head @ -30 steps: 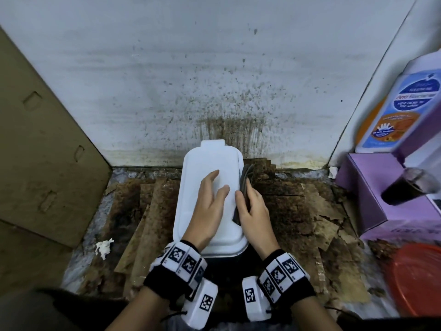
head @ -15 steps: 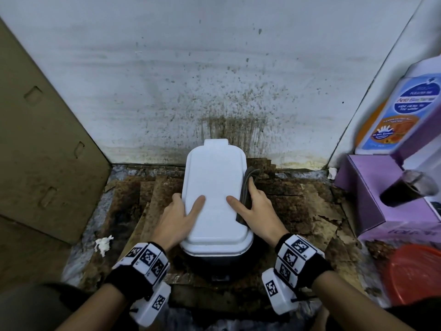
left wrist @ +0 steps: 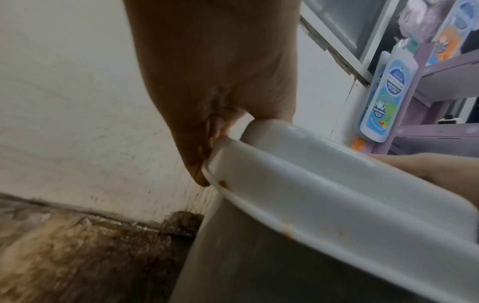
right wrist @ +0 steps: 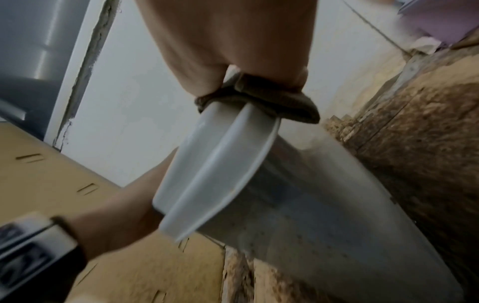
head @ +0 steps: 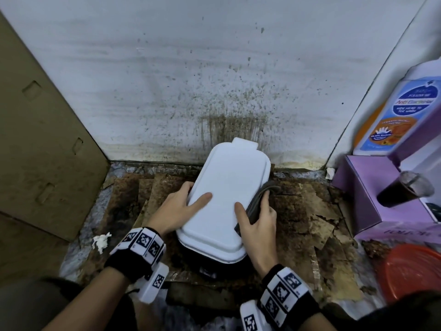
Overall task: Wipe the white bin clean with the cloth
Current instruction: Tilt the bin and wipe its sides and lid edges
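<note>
The white bin (head: 226, 194) stands with its lid down on stained cardboard by the wall, its far end skewed to the right. My left hand (head: 177, 210) grips the lid's left edge (left wrist: 324, 184), thumb on top and fingers curled under the rim. My right hand (head: 259, 222) holds the right edge, thumb on the lid, fingers pressing the folded grey cloth (head: 259, 200) against the bin's side. In the right wrist view the cloth (right wrist: 274, 98) sits pinched between my fingers and the lid's rim (right wrist: 223, 164). Small brown specks dot the rim in the left wrist view.
A cardboard panel (head: 43, 139) leans at the left. At the right stand a purple box (head: 367, 201), a wash bottle (head: 393, 115), a dark cup (head: 403, 189) and a red dish (head: 410, 271). A crumpled tissue (head: 101, 242) lies on the floor, and the wall (head: 226, 96) is splattered.
Both hands slid from the lid's top out to its side edges. The bin has turned, its far end swinging right, and the cloth moved along the right side with my right hand.
</note>
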Action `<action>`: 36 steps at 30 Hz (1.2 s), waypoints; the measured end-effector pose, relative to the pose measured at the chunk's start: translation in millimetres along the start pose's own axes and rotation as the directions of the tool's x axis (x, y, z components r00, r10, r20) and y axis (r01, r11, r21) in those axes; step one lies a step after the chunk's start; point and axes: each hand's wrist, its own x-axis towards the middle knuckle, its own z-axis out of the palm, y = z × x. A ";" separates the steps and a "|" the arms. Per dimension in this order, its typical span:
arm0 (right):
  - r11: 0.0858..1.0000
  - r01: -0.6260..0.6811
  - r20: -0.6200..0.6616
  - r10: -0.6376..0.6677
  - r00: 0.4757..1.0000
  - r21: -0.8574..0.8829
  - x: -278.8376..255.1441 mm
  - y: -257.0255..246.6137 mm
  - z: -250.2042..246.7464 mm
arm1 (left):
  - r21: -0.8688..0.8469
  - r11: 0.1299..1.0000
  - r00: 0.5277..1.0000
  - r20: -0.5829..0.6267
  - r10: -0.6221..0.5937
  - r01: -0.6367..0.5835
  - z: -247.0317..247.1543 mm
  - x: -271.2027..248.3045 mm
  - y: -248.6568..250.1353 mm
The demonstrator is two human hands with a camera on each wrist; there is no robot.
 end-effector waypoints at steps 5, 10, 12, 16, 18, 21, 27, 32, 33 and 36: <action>0.998 0.012 -0.027 -0.011 1.000 0.056 -7.4 7.2 7.6 | 0.056 0.997 0.997 0.059 0.053 -0.057 -3.2 16.2 -2.2; 0.998 0.039 -0.004 -0.039 0.999 0.045 6.3 3.2 8.7 | 0.100 0.994 0.999 -0.008 0.043 -0.042 2.6 18.5 -8.5; 0.998 0.036 0.024 -0.038 0.999 0.053 20.6 -1.1 4.1 | 0.230 0.973 0.997 -0.067 0.031 -0.015 3.9 15.1 -11.9; 0.999 0.019 0.040 -0.021 0.999 0.048 64.5 -8.5 -12.5 | 0.383 0.921 0.969 -0.245 0.030 0.068 7.7 -2.8 -13.3; 0.999 0.011 0.051 -0.013 0.999 0.046 86.5 -9.9 -18.8 | 0.288 0.951 0.969 -0.243 -0.042 0.113 10.5 -11.3 -19.8; 0.998 0.012 0.075 -0.017 0.997 0.065 112.6 -11.0 -25.4 | 0.184 0.967 0.972 -0.191 -0.140 0.176 17.9 -25.4 -31.2; 0.997 0.066 0.066 -0.068 0.996 0.034 133.6 -11.2 -31.2 | 0.017 0.988 0.978 -0.149 -0.146 0.151 22.8 -35.9 -31.8; 0.997 0.076 0.052 -0.077 0.996 0.019 133.6 -6.7 -31.0 | -0.079 0.990 0.979 -0.159 -0.128 0.117 19.0 -35.1 -31.8; 0.997 0.079 0.041 -0.080 0.996 0.024 132.5 -6.5 -31.8 | -0.075 0.992 0.981 -0.159 -0.115 0.104 17.4 -35.0 -32.6; 0.997 0.057 -0.026 -0.056 0.998 0.059 124.8 -4.2 -33.6 | -0.052 0.996 0.986 -0.148 -0.082 0.075 9.4 -31.2 -32.5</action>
